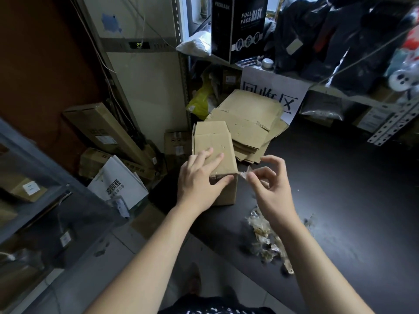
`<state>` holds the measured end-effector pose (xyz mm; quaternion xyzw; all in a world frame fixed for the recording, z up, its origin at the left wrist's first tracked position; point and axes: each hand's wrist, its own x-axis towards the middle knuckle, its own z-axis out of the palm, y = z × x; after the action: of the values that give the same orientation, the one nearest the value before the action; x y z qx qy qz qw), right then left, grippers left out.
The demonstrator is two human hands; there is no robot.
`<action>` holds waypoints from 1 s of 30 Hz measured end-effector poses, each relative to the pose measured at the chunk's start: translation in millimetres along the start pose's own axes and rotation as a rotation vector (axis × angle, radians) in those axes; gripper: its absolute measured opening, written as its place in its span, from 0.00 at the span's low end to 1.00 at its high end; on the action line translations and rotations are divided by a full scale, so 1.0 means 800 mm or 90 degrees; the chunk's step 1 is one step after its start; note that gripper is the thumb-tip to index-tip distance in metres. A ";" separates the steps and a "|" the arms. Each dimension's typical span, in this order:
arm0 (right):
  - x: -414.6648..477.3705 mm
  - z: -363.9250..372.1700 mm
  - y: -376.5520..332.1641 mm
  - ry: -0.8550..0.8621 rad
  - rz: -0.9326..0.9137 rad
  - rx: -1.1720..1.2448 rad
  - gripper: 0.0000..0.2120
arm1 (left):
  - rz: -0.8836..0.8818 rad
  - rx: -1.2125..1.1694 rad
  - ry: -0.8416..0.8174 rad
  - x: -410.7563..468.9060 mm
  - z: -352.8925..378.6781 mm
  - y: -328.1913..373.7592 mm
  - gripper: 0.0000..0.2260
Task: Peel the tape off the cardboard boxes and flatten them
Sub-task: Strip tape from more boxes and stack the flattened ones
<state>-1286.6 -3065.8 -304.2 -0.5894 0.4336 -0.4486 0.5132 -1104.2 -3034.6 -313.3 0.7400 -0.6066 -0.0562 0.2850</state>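
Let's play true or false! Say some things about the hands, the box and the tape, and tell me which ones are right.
1. The left hand rests on the cardboard box. True.
2. The right hand pinches a strip of clear tape at the box's corner. True.
3. The box is already squashed flat. False: it stands in its box shape on the dark table.
4. The stack of flattened cardboard lies closer to the person than the box. False: it lies behind the box, farther away.
5. A heap of peeled tape lies on the table by the right forearm. True.
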 end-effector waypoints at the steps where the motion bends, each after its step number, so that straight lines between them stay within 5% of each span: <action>1: -0.001 0.002 0.005 0.013 0.001 -0.013 0.10 | -0.002 -0.004 -0.015 -0.001 -0.002 -0.002 0.29; 9: 0.007 0.022 0.016 0.033 0.010 -0.138 0.06 | 0.002 -0.066 -0.091 0.003 -0.029 -0.014 0.30; 20: -0.003 0.019 0.010 0.017 -0.146 -0.204 0.03 | -0.028 -0.009 0.010 0.004 -0.007 -0.004 0.28; 25: -0.017 0.025 -0.007 -0.013 -0.125 -0.122 0.06 | -0.027 -0.004 0.054 0.003 0.007 0.002 0.27; 30: -0.009 0.025 -0.010 0.090 -0.053 0.023 0.03 | -0.030 -0.072 0.008 0.003 0.001 0.001 0.30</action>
<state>-1268.5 -3053.7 -298.0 -0.5644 0.4360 -0.5178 0.4724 -1104.5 -3037.5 -313.1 0.7370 -0.5835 -0.0925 0.3284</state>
